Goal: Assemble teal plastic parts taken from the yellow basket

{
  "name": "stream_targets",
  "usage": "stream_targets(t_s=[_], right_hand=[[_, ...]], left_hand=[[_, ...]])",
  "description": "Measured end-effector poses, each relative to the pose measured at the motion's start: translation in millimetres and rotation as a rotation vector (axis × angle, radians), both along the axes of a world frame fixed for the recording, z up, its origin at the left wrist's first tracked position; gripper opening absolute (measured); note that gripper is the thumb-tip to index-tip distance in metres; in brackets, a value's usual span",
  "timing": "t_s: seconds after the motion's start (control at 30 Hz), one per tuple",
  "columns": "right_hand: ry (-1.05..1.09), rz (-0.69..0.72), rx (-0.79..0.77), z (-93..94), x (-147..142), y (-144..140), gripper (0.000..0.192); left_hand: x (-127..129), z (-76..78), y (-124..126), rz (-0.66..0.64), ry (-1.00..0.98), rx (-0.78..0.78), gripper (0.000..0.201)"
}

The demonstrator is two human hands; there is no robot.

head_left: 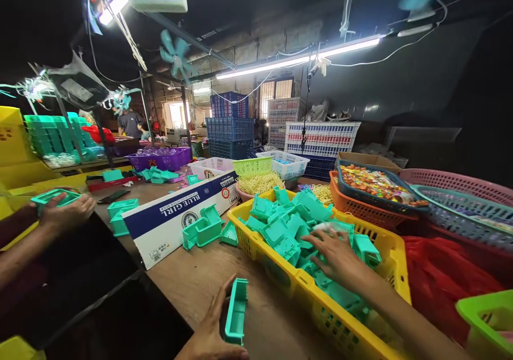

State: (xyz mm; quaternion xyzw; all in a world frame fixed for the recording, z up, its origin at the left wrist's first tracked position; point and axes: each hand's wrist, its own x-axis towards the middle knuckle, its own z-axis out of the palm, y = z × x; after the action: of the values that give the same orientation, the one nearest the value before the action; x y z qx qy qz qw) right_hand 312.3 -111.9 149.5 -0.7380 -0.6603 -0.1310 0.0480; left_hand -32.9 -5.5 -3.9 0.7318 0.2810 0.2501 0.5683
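At the near edge of the table, my left hand (214,330) grips a teal plastic box piece (237,311), standing on end with its hollow side showing. My right hand (334,253) reaches into a yellow basket (296,279) heaped with similar teal pieces (286,226). Its fingers are spread over the pile, and I see nothing held in them. More teal pieces (204,226) lie beside the basket, against a white and blue cardboard piece (160,232) lettered BLUE GIRL. On the left, a co-worker's hands (66,213) hold another teal piece (56,198).
Behind the basket stand yellow strands (260,182) in a basket and a white basket (294,169). To the right are a dark tray of colourful small packets (372,184), a red bag (444,274) and a green bin (487,312). Stacked crates (230,127) rise farther back.
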Motion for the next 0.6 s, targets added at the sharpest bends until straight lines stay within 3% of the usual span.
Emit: stream_targets(t_s=[0.17, 0.3, 0.47, 0.6], right_hand=[[0.021, 0.12, -0.025, -7.1, -17, 24, 0.027], [0.062, 0.118, 0.051, -1.8, -13, 22, 0.03], [0.175, 0.136, 0.243, 21.0, 1, 5, 0.026], [0.414, 0.164, 0.529, 44.4, -8, -22, 0.044]], left_hand=[[18, -36.7, 5, 0.079, 0.224, 0.156, 0.132], [19, -59.2, 8, 0.086, 0.167, 0.229, 0.11], [20, -61.6, 8, 0.141, 0.179, 0.209, 0.091], [26, -58.5, 6, 0.196, 0.199, 0.184, 0.092]])
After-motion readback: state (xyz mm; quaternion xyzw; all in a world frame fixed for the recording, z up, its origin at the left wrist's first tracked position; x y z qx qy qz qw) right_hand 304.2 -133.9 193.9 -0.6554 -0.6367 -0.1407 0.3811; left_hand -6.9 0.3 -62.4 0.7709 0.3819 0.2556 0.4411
